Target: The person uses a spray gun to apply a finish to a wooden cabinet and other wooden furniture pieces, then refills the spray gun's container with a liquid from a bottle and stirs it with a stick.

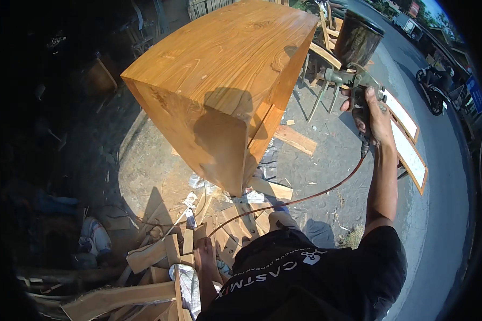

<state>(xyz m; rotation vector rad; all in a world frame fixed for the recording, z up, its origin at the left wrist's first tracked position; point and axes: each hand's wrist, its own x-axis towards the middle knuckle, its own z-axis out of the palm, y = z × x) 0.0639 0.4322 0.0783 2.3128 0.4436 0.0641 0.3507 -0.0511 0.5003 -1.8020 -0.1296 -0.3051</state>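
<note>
The right hand (370,115) is raised at the far right of the scene, its fingers wrapped tight around the grip of a spray gun (353,80). The gun's metal body points left, toward the wooden cabinet (225,80), with a gap between nozzle and wood. A dark, paint-stained cup (358,38) sits on top of the gun, tilted slightly. From below the grip a thin reddish hose (305,198) runs down and left in a long curve toward the near ground, passing the person's foot and ending among the wood scraps.

The left hand (203,257) hangs low at the near centre, beside the black shirt (305,278). Whether its fingers are curled or loose cannot be told from this angle; nothing shows in it.

The cabinet stands just left of the gun, large and golden-brown with strong grain, one corner pointing toward the person. The shadow of the head and the gun falls across its near faces. At its foot lie offcuts of timber (144,257), crumpled plastic sheet (198,184) and a loose plank (295,140) on the sandy ground. Right of the raised arm lie two white panels with wooden frames (409,152), and beyond them a paved road (444,224) with a motorcycle (434,88) at the far right.
</note>
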